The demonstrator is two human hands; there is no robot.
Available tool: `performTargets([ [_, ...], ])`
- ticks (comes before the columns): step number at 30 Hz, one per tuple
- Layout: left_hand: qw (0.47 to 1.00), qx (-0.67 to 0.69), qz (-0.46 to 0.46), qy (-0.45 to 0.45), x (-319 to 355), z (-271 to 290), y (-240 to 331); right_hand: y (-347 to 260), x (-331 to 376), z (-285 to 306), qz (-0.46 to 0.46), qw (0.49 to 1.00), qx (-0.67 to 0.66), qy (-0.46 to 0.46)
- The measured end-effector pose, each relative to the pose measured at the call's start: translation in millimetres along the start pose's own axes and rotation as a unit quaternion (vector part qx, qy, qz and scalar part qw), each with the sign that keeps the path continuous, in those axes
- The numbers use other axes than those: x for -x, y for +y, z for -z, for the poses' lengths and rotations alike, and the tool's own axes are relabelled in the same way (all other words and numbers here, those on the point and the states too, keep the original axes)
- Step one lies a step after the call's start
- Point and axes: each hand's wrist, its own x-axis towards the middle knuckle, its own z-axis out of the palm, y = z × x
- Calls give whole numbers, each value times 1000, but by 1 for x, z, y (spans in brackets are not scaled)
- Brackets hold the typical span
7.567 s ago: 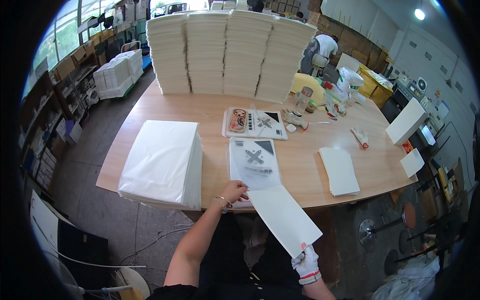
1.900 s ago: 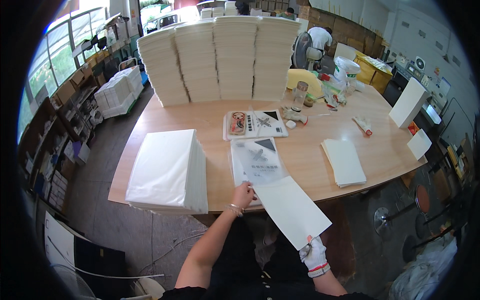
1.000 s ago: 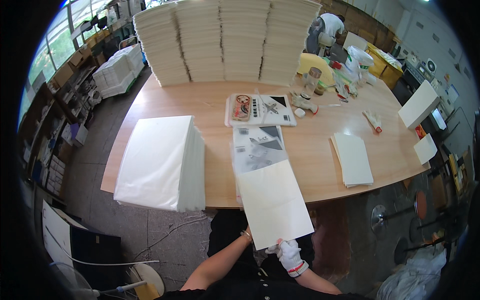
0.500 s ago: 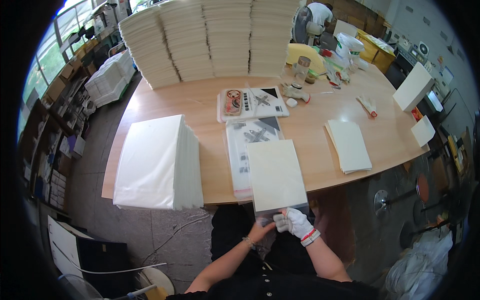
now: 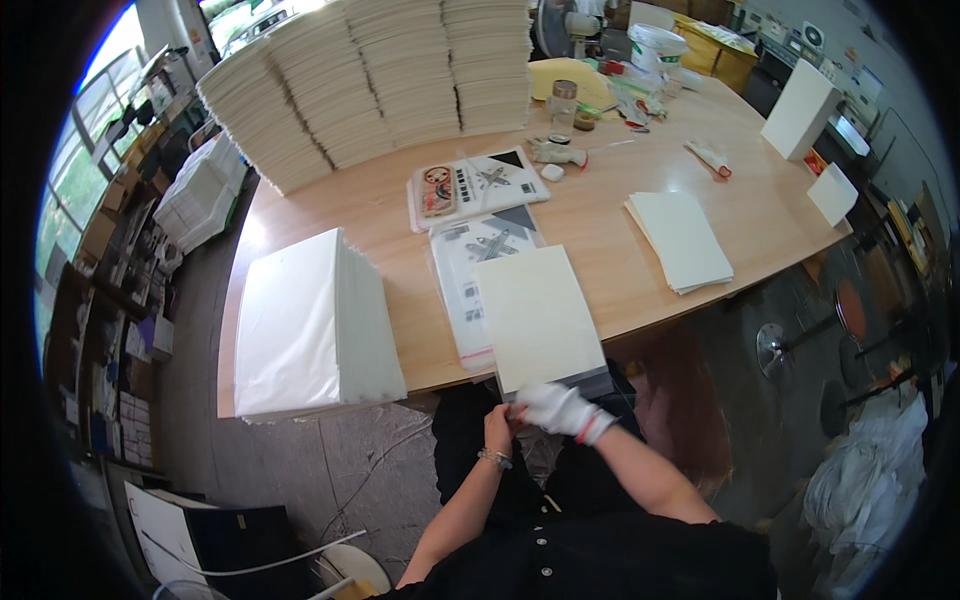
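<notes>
A stack of cream paper point(image 5: 540, 315) lies at the front table edge, with a dark grey band point(image 5: 590, 383) showing below its near end. It overlaps a clear printed plastic bag point(image 5: 460, 290). I cannot tell whether the paper is inside a bag. At the near end, my bare left hand point(image 5: 499, 430) has its fingers drawn together; what they hold is hidden. My right hand point(image 5: 562, 409), in a white glove with a red cuff, reaches across the near edge and meets the left fingertips. Motion blurs the glove's fingers.
A tall white paper stack point(image 5: 290, 320) stands at left, and larger paper piles point(image 5: 370, 85) at the back. Cream sheets point(image 5: 682, 240) lie at right. Behind the bag are more bags point(image 5: 505, 180) topped by a patterned case point(image 5: 438, 192), plus a glass jar point(image 5: 562, 108).
The view has shifted, so table things sit differently in the picture. My left hand has come up and left of the paper's near end; my gloved hand has swung left over the near edge.
</notes>
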Motion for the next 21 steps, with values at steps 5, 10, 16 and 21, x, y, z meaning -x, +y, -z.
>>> performTargets([
  [5, 992, -65, -86, -60, 11, 5, 14, -2, 63, 88, -243, 796, 8, 554],
  [10, 776, -421, -468, 51, 4, 26, 26, 71, 163, 89, -232, 840, 437, 224],
  [16, 502, -618, -605, -11, 19, 4, 68, 70, 85, 59, -240, 950, -11, 198],
  [21, 517, -596, -600, -136, 10, 12, 83, 92, 75, 72, -110, 976, -163, 99],
])
